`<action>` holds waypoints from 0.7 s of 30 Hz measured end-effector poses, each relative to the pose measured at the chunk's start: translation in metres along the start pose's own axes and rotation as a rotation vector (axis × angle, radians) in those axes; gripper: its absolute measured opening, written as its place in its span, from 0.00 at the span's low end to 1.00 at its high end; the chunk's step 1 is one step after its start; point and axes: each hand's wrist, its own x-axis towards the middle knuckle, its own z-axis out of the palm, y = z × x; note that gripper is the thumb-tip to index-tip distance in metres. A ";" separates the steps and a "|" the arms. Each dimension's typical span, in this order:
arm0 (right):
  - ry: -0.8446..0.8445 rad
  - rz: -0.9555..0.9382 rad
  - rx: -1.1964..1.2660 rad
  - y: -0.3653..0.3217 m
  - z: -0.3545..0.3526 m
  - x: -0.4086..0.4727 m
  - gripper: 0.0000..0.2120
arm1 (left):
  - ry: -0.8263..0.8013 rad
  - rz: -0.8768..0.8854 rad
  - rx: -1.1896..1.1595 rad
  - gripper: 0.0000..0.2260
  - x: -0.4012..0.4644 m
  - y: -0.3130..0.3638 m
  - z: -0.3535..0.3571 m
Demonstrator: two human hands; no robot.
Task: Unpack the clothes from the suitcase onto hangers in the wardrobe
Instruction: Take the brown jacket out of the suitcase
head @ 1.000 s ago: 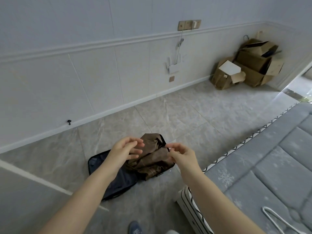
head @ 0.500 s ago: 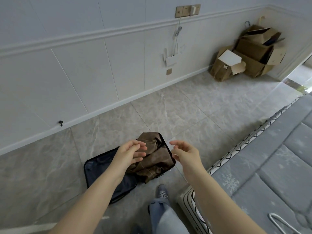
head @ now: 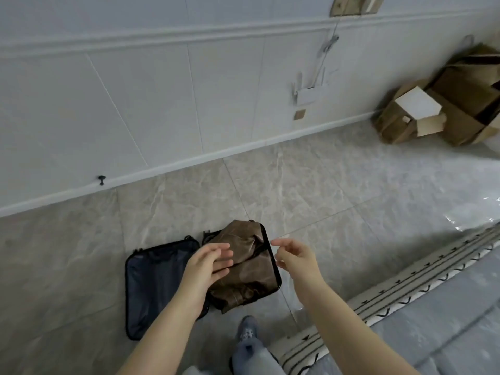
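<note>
Down on the floor (head: 311, 182), brown clothes (head: 243, 266) fill the suitcase (head: 162, 280) below your empty, loose-fingered hands, left hand (head: 208, 262) nearer than right hand (head: 293, 257).

The floor (head: 311, 185) is made of big grey tiles with a marble look. It meets a white wall along its far edge.

A suitcase (head: 151, 282) lies open and flat on the floor, near the close edge. Its left half shows a dark blue lining. Its right half is full of brown clothes (head: 243, 263), all crumpled up.

A heap of boxes (head: 443, 115) sits in the far right corner of the floor, against the wall. One box has a white flap on top.

A shoe (head: 247, 330) stands on the floor just in front of the suitcase.

A bed (head: 433, 320) stands along the right edge of the floor. Its side has black and white stripes.
</note>
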 end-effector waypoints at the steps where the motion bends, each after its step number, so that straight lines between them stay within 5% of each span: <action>1: -0.009 0.002 -0.030 0.000 0.004 0.009 0.17 | 0.018 -0.016 -0.041 0.11 0.005 -0.002 0.001; 14: -0.090 0.322 -0.171 0.094 0.106 0.130 0.19 | 0.257 -0.272 -0.040 0.12 0.137 -0.091 -0.080; 21: -0.185 0.354 -0.527 0.180 0.176 0.195 0.20 | 0.309 -0.360 -0.031 0.12 0.223 -0.153 -0.125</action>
